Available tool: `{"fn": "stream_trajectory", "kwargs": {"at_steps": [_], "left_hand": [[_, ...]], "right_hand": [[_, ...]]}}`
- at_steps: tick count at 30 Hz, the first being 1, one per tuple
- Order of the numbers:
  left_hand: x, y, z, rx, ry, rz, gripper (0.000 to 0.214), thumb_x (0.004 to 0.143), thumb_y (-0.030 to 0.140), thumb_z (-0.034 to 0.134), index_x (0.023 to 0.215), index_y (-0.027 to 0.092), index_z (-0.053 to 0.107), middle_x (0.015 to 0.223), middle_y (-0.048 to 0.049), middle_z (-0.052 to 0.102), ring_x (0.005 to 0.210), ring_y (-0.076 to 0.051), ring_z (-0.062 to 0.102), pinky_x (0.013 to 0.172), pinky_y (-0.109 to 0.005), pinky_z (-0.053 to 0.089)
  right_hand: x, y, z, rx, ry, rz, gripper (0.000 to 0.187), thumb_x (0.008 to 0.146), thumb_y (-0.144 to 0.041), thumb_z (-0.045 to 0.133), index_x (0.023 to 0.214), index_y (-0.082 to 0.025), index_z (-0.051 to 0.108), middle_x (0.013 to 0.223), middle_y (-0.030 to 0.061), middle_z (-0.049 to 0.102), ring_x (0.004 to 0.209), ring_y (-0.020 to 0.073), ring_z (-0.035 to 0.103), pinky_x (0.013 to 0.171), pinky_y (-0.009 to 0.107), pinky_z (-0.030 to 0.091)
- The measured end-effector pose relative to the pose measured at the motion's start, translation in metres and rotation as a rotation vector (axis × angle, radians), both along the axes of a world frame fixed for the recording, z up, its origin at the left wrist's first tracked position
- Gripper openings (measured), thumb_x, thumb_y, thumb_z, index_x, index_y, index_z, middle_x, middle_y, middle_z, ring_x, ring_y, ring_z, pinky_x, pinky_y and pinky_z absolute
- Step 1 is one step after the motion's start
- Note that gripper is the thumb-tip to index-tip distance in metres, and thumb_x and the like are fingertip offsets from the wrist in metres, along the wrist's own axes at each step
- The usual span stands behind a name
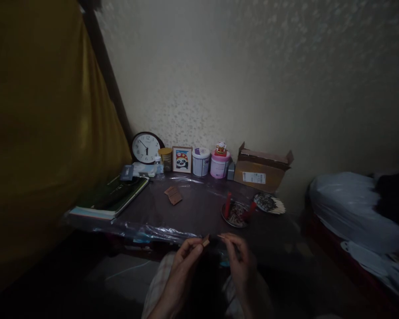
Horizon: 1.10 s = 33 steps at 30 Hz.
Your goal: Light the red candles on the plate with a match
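Observation:
My left hand (187,262) is closed on a small tan matchbox (205,243), held just in front of the table edge. A thin match (221,236) is pinched between the fingertips of my right hand (240,256). The match and the matchbox are a short gap apart, and I see no flame. Beyond my right hand, two red candles stand on a round plate (238,222) scattered with dark bits; the left candle (228,205) is upright and the right candle (252,208) leans. Behind them, another plate (256,204) carries several pale sticks (278,206).
The dark table (199,208) has a plastic cover and a flat brown piece (174,195). Along the wall stand a clock (146,148), a framed panda picture (182,159), two canisters (201,162) and a cardboard box (261,170). Books (111,197) lie at left, beside a yellow curtain (46,124).

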<state>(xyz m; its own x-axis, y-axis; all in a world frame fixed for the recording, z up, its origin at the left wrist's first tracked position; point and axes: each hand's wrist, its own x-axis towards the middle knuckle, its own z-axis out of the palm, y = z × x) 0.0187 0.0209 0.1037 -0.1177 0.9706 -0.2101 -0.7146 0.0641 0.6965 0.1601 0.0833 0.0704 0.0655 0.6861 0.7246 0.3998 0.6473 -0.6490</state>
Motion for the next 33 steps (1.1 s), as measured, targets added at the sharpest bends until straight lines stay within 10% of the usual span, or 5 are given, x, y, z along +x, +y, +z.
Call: {"fn": "stream_trajectory", "kwargs": {"at_steps": [21,33], "left_hand": [[-0.007,-0.001,-0.008,0.029,0.143,-0.017,0.019,0.071,0.027,0.078,0.089,0.022,0.075,0.091,-0.0039,0.079,0.086,-0.019,0.069,0.081,-0.027,0.048],[-0.003,-0.003,-0.003,-0.028,0.050,-0.011,0.017,0.070,0.027,0.079,0.086,0.021,0.074,0.080,-0.0016,0.077,0.075,-0.017,0.069,0.071,-0.024,0.050]], "right_hand": [[-0.006,-0.019,0.009,-0.165,0.072,0.287,0.015,0.088,-0.017,0.062,0.093,-0.027,0.072,0.096,-0.0007,0.076,0.092,0.0116,0.073,0.086,0.015,0.055],[-0.005,-0.023,0.020,0.036,-0.071,0.078,0.014,0.093,-0.022,0.057,0.092,-0.025,0.070,0.086,0.0017,0.077,0.081,0.0145,0.074,0.075,0.021,0.059]]}}
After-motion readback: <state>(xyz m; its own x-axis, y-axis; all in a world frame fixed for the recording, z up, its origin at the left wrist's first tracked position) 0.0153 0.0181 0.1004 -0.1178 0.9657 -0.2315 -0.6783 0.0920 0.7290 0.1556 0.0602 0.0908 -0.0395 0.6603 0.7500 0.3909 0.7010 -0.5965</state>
